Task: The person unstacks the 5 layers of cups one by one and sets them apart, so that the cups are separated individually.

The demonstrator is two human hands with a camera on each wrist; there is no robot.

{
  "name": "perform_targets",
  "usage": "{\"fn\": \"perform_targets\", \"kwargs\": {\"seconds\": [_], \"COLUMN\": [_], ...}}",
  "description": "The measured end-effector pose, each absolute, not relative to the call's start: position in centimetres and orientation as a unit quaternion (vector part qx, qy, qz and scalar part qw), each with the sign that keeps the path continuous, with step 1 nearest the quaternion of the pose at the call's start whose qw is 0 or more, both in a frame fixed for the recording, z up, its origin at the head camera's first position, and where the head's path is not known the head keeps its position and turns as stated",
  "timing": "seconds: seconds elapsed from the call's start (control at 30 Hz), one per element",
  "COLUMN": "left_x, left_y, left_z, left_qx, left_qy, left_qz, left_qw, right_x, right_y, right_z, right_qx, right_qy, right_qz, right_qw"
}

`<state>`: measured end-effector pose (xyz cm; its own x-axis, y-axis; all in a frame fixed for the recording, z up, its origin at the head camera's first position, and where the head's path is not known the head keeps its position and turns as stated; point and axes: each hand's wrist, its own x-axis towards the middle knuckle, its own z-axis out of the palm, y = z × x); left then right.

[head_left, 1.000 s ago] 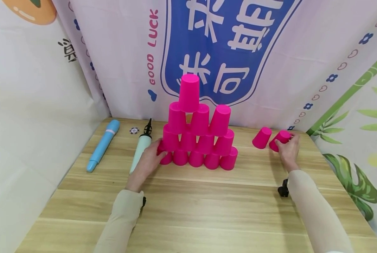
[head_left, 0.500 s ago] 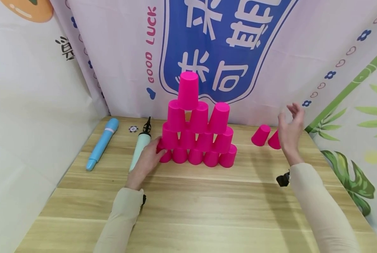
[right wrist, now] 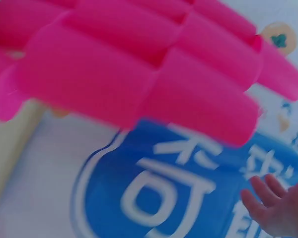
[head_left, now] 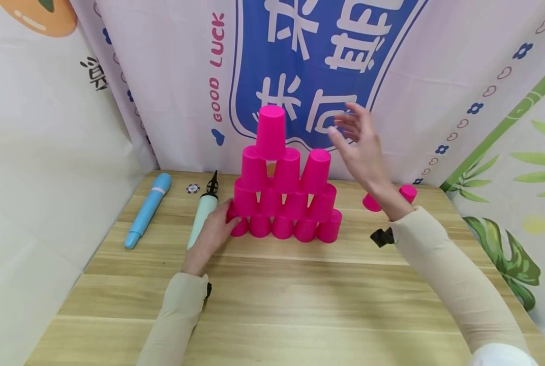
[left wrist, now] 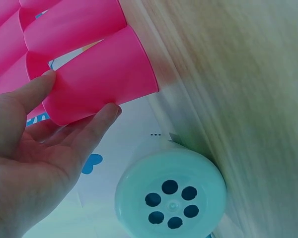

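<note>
Upside-down pink cups stand in a stacked pyramid, with three in the third tier and a single top cup (head_left: 271, 133) over that tier's left pair. At the lower left corner my left hand (head_left: 215, 229) holds the end bottom-row cup (left wrist: 107, 74), thumb on one side and fingers on the other. My right hand (head_left: 360, 147) is raised to the right of the stack, fingers loosely bent, holding nothing. The third tier's right cup (head_left: 316, 170) is nearest to it. Behind the right forearm are two loose pink cups, one partly hidden (head_left: 371, 202) and one farther right (head_left: 408, 192).
A pale green hand pump (head_left: 202, 218) with a black nozzle lies just left of my left hand. Farther left are a poker chip (head_left: 192, 188) and a blue stick-like tube (head_left: 148, 211). A printed curtain (head_left: 176, 91) hangs behind the wooden table (head_left: 263, 305).
My right hand has let go of the far right loose cup, lifted, and swung left toward the stack. My left hand stays on the bottom corner cup.
</note>
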<state>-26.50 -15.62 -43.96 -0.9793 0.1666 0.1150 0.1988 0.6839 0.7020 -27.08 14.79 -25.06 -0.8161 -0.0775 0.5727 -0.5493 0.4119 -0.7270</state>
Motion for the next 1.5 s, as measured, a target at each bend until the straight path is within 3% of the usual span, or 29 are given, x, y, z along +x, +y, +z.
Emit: {"fn": "perform_targets", "kwargs": {"seconds": [0.37, 0.53, 0.8, 1.5], "left_x": [-26.5, -26.4, -26.3, -26.5], "left_y": [-15.8, -15.7, -15.4, -15.6], "left_z": [-44.1, -44.1, -44.0, -44.1], "left_qx": [-0.105, -0.106, -0.107, -0.101], "left_qy": [-0.916, -0.916, -0.916, -0.923], "left_qz": [-0.386, -0.386, -0.386, -0.370], "left_qw": [0.029, 0.028, 0.027, 0.023], "right_x": [-29.8, -30.0, -30.3, -30.2], "right_y": [10.4, 9.0, 8.2, 7.8], "right_z": [-24.1, -24.1, -24.5, -25.0], "right_qx": [0.230, 0.239, 0.280, 0.248], "right_qy": [-0.856, -0.852, -0.830, -0.846], "right_qz": [0.454, 0.461, 0.477, 0.463], "right_qw": [0.092, 0.067, 0.070, 0.095]}}
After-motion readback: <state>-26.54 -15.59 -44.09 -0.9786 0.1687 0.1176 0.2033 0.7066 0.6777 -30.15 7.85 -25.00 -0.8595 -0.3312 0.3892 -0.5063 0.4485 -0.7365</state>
